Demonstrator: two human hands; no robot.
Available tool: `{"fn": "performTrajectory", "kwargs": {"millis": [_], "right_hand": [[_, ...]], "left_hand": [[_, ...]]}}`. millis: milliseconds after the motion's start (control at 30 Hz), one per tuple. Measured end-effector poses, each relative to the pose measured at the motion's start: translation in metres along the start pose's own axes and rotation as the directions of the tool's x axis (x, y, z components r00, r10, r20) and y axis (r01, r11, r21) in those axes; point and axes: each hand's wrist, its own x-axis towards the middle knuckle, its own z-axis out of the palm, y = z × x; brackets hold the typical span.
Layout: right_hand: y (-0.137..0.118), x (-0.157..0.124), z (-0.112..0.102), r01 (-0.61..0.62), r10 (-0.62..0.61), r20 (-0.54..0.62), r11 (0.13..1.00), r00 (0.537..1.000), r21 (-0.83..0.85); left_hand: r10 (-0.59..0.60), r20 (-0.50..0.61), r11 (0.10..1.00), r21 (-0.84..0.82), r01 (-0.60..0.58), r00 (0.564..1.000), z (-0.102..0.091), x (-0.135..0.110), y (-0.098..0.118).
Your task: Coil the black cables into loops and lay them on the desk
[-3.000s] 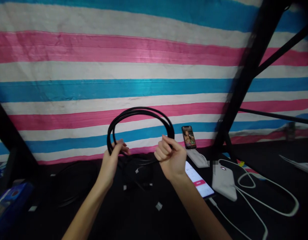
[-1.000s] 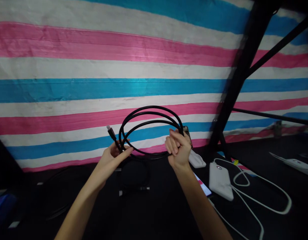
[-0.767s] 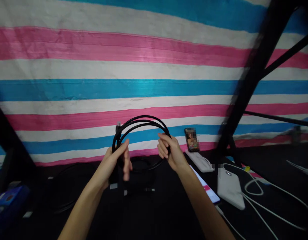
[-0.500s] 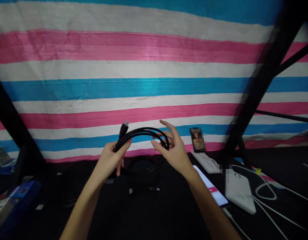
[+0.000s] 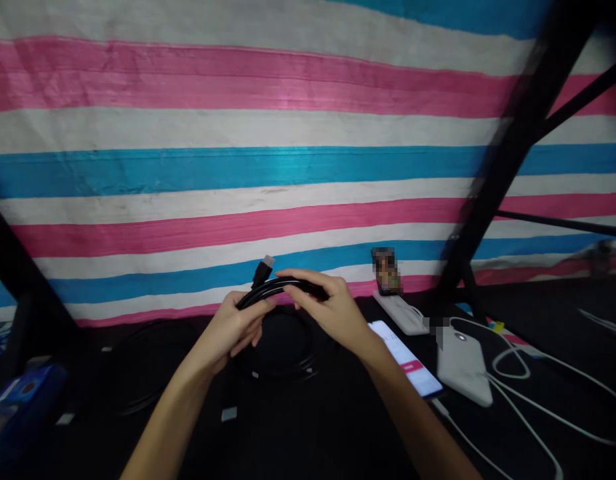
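A coiled black cable (image 5: 283, 288) is held low over the dark table, tipped almost flat. My left hand (image 5: 235, 330) grips the coil's left side, and a connector end (image 5: 264, 270) sticks up above its fingers. My right hand (image 5: 328, 310) is laid over the top right of the coil with fingers curled on the strands. More black cable (image 5: 283, 347) lies in a loop on the table under the hands.
A lit phone (image 5: 405, 357) lies flat to the right, with a white power bank (image 5: 463, 363) and white cords (image 5: 518, 387) beyond. Another phone (image 5: 387, 270) leans on the striped tarp. Black frame bars (image 5: 508, 160) rise at right. Blue boxes (image 5: 18, 407) sit at left.
The upright coil has been squeezed smaller and tipped flat, lower toward the table. My right hand opened briefly, then came down over the coil's top. The connector end now pokes up by my left hand.
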Motion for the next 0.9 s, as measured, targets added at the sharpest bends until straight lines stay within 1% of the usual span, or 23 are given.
{"fn": "performTrajectory", "kwargs": {"millis": [67, 133, 200, 233, 267, 333, 400, 433, 500, 567, 667, 733, 800, 900], "right_hand": [[0.002, 0.000, 0.004, -0.032, 0.033, -0.009, 0.998, 0.999, 0.060], [0.005, 0.002, 0.005, -0.075, 0.080, -0.033, 0.988, 0.996, 0.135], [0.007, 0.004, 0.005, -0.122, 0.143, -0.062, 0.958, 0.988, 0.259], [0.007, 0.005, 0.005, -0.141, 0.176, -0.069, 0.925, 0.982, 0.353], [0.007, 0.006, 0.007, -0.155, 0.208, -0.064, 0.871, 0.976, 0.466], [0.003, 0.003, 0.015, -0.169, 0.255, -0.026, 0.711, 0.967, 0.682], [-0.001, -0.003, 0.029, -0.162, 0.286, -0.011, 0.576, 0.958, 0.801], [-0.002, -0.006, 0.037, -0.151, 0.304, -0.021, 0.532, 0.953, 0.834], [-0.003, -0.013, 0.050, -0.120, 0.341, -0.057, 0.475, 0.938, 0.872], [-0.002, -0.016, 0.055, -0.119, 0.370, -0.052, 0.427, 0.928, 0.896], [0.001, -0.014, 0.050, -0.164, 0.410, -0.007, 0.379, 0.912, 0.911], [0.001, -0.010, 0.043, -0.191, 0.441, 0.013, 0.360, 0.897, 0.913], [0.001, -0.006, 0.036, -0.230, 0.463, 0.041, 0.360, 0.886, 0.904], [0.002, -0.004, 0.030, -0.281, 0.478, 0.069, 0.390, 0.876, 0.877]], "left_hand": [[-0.006, -0.045, 1.000, 0.014, 0.007, 0.999, -0.002, -0.001, 0.000], [0.015, -0.108, 1.000, 0.004, -0.014, 0.994, -0.006, -0.003, 0.003], [0.075, -0.199, 0.991, -0.093, -0.094, 0.977, -0.010, -0.004, 0.008], [0.109, -0.260, 0.973, -0.170, -0.157, 0.960, -0.011, -0.004, 0.010], [0.133, -0.326, 0.941, -0.255, -0.222, 0.936, -0.010, -0.004, 0.012], [0.137, -0.449, 0.852, -0.401, -0.336, 0.883, -0.005, -0.003, 0.013], [0.100, -0.510, 0.770, -0.504, -0.391, 0.854, 0.006, -0.002, 0.010], [0.078, -0.518, 0.740, -0.543, -0.398, 0.852, 0.011, -0.002, 0.008], [0.043, -0.506, 0.694, -0.605, -0.391, 0.861, 0.023, -0.002, 0.002], [0.014, -0.491, 0.660, -0.649, -0.377, 0.871, 0.031, -0.002, -0.004], [-0.022, -0.485, 0.604, -0.703, -0.375, 0.874, 0.041, -0.004, -0.010], [-0.039, -0.482, 0.587, -0.720, -0.370, 0.875, 0.047, -0.005, -0.013], [-0.034, -0.486, 0.596, -0.711, -0.373, 0.873, 0.052, -0.006, -0.017], [-0.015, -0.480, 0.622, -0.692, -0.367, 0.877, 0.055, -0.005, -0.020]]}}
